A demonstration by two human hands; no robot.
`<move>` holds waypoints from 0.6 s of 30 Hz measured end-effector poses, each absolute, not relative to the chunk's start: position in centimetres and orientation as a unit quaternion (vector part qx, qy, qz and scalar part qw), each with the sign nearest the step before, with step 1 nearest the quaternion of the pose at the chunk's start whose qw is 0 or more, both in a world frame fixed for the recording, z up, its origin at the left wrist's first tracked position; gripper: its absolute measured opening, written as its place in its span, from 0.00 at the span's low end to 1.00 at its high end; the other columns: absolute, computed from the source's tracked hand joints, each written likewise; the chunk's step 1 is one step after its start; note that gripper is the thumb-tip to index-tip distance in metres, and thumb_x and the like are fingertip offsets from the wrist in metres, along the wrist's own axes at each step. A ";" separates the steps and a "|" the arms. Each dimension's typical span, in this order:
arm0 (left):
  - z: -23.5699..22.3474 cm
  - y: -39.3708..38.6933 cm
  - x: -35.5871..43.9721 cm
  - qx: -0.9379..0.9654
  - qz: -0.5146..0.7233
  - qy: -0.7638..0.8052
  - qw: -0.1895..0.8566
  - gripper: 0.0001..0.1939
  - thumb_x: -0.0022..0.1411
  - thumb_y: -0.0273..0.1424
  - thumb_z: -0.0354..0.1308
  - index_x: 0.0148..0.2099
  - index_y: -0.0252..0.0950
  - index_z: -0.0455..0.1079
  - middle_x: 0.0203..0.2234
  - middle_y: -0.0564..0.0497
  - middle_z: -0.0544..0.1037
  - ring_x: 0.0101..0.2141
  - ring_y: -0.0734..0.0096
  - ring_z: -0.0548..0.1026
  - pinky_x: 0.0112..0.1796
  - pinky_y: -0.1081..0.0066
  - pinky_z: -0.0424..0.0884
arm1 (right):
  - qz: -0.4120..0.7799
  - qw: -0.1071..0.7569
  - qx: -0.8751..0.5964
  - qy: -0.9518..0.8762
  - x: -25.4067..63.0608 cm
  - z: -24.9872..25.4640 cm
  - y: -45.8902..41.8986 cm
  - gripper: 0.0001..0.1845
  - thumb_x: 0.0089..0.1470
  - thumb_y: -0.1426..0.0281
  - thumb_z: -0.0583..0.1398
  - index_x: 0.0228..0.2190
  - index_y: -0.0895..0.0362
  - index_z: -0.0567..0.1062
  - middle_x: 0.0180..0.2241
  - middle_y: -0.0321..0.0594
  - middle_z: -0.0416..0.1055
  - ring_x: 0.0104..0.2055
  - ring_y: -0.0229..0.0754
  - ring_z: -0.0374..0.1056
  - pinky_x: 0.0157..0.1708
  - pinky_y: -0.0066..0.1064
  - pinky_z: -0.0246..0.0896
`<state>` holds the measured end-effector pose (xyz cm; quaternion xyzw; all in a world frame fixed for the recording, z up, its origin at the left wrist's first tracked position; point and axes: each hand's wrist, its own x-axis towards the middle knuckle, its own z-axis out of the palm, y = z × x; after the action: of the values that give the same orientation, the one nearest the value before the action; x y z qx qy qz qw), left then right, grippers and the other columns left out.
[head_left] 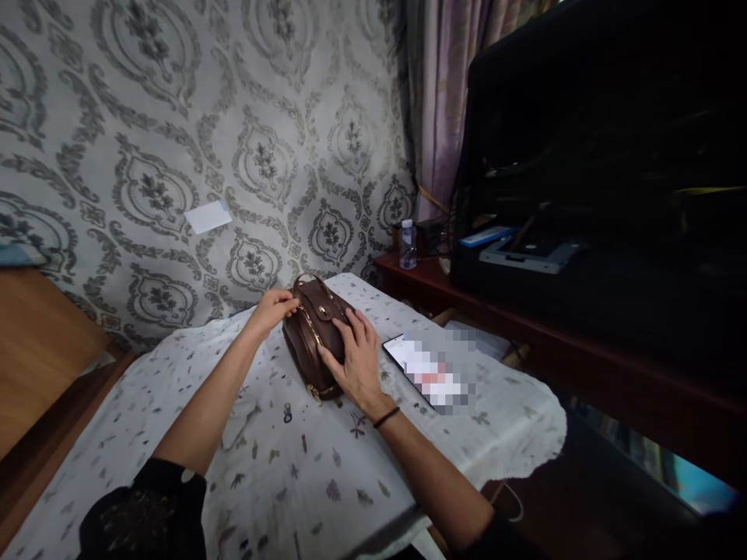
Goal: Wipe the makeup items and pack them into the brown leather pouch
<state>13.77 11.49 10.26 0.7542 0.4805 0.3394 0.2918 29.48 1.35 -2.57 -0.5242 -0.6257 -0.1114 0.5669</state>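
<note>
A brown leather handbag (318, 311) with gold zippers, a short top handle and a flap with a gold clasp sits on the cloth-covered surface. At its far left corner, my left hand (273, 311) pinches the end of the zipper (307, 323); the pull itself is hidden by the fingers. My right hand (357, 358) lies on the right side of the handbag, its fingers spread apart and touching the leather. A dark hair-tie-like band circles the right wrist. Just right of that hand, a phone (408, 362) lies face up with its screen lit and partly blurred out.
A white cloth (327, 482) with a leaf print covers the surface. Patterned wallpaper with a white paper (208, 217) stands behind. To the right, a dark red desk (420, 272) holds a plastic bottle (408, 247) and a large black screen-like object (601, 117).
</note>
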 end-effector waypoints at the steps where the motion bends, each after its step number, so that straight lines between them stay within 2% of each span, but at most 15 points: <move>1: 10.3 11.2 13.8 0.752 0.339 0.481 0.298 0.12 0.50 0.39 0.60 0.21 0.37 0.67 0.18 0.52 0.72 0.23 0.71 0.69 0.26 0.72 0.62 | -0.110 0.567 -0.524 -0.626 29.5 -2.6 1.4 0.25 0.61 0.56 0.59 0.55 0.55 0.70 0.62 0.53 0.62 0.66 0.58 0.52 0.62 0.55 0.54; 7: 10.6 9.8 13.7 0.750 0.334 0.475 0.318 0.12 0.49 0.39 0.60 0.22 0.37 0.68 0.19 0.51 0.73 0.25 0.70 0.69 0.26 0.72 0.61 | -0.106 0.569 -0.521 -0.627 29.5 -2.5 1.3 0.25 0.60 0.57 0.60 0.54 0.56 0.70 0.62 0.53 0.62 0.66 0.58 0.53 0.62 0.55 0.54; 12: 9.7 9.2 14.0 0.750 0.347 0.465 0.318 0.14 0.50 0.42 0.60 0.24 0.38 0.64 0.18 0.55 0.67 0.24 0.71 0.65 0.26 0.72 0.59 | -0.089 0.581 -0.513 -0.625 29.8 -2.5 1.4 0.27 0.60 0.57 0.59 0.57 0.54 0.68 0.63 0.53 0.60 0.67 0.58 0.52 0.63 0.57 0.52; 18: 6.9 7.5 13.9 0.739 0.436 0.415 0.303 0.17 0.47 0.40 0.66 0.38 0.39 0.67 0.32 0.54 0.70 0.36 0.68 0.68 0.38 0.71 0.65 | -0.033 0.616 -0.542 -0.571 30.9 -3.5 2.7 0.33 0.63 0.53 0.55 0.63 0.58 0.60 0.66 0.58 0.56 0.68 0.57 0.52 0.64 0.57 0.51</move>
<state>13.94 7.46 6.93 0.7391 0.4146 0.4360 0.3030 30.90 2.68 -3.52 -0.5416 -0.5710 -0.0334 0.6161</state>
